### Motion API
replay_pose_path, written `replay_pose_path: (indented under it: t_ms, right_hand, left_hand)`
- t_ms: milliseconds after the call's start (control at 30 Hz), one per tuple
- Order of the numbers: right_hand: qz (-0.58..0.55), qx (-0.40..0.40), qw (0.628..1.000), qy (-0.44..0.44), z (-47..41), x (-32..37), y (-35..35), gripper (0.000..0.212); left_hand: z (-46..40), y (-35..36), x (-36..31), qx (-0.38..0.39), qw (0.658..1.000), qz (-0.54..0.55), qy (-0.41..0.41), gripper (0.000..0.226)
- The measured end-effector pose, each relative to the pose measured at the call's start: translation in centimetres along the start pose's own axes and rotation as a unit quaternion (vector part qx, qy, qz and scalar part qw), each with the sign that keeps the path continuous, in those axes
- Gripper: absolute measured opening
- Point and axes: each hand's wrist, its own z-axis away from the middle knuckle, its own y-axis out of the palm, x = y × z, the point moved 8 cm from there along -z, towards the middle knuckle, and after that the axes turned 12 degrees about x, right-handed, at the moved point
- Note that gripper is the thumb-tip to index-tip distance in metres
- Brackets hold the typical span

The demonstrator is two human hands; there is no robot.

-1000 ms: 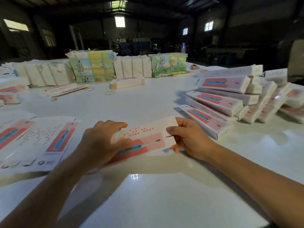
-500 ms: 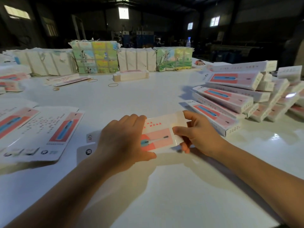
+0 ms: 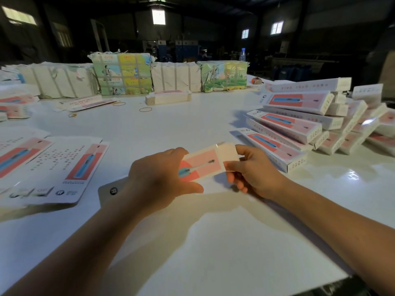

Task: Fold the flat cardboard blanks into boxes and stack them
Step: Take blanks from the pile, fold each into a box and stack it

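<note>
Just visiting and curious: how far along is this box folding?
Done: a pile of folded boxes at right. In hand: one blank, gripped by the left hand and right hand, half formed. Left: flat blanks beside it and bundles at the back.

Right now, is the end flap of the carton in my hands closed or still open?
Still open. The white end flap stands out past the carton, pinched by the right hand; left hand grips the body.

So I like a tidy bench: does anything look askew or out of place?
Yes. The finished boxes on the right lean in a slumped, fanned pile rather than a square stack. Loose rubber bands lie scattered mid-table. The wrapped bundle at the back has torn paper.
</note>
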Motion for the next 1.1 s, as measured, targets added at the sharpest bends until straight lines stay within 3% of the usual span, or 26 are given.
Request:
replay_pose_path:
  t_ms: [133,233,333,533,700,833,900,1000,1100]
  right_hand:
    - [-0.142,-0.103,0.983,-0.053,0.3,0.7,-1.7,0.011]
    - [-0.064,-0.159,0.978,-0.117,1.4,2.1,-2.4,0.009]
    - [0.045,-0.142,0.976,-0.160,1.8,3.3,-0.1,0.023]
    - [0.105,-0.117,0.971,-0.178,1.8,3.7,1.5,0.030]
    - [0.068,-0.104,0.977,-0.173,1.6,3.5,1.1,0.036]
    - [0.076,-0.064,0.986,-0.137,0.9,2.4,1.4,0.065]
    - [0.119,-0.061,0.983,-0.125,0.8,2.3,1.6,0.059]
    - [0.117,-0.089,0.977,-0.152,1.3,3.2,1.5,0.029]
    - [0.121,-0.091,0.972,-0.180,1.6,3.8,1.6,0.023]
  left_hand:
    - [-0.2,-1.2,0.7,-0.059,0.998,0.023,-0.024,0.060]
    - [-0.6,-1.1,1.4,-0.052,0.997,0.041,-0.045,0.066]
    - [-0.9,-0.8,1.4,-0.048,0.997,0.046,-0.040,0.066]
    - [-1.2,-0.6,1.1,-0.060,0.997,0.034,-0.046,0.067]
    - [-1.1,-0.4,0.7,-0.071,0.996,0.027,-0.037,0.064]
    - [-1.1,-0.2,0.5,-0.056,0.998,0.010,-0.019,0.063]
    - [-1.0,0.1,0.1,-0.048,0.999,0.000,-0.007,0.062]
    - [-0.9,0.0,-0.2,-0.064,0.998,-0.003,-0.012,0.064]
    - [-0.9,-0.1,-0.6,-0.077,0.997,-0.012,-0.021,0.066]
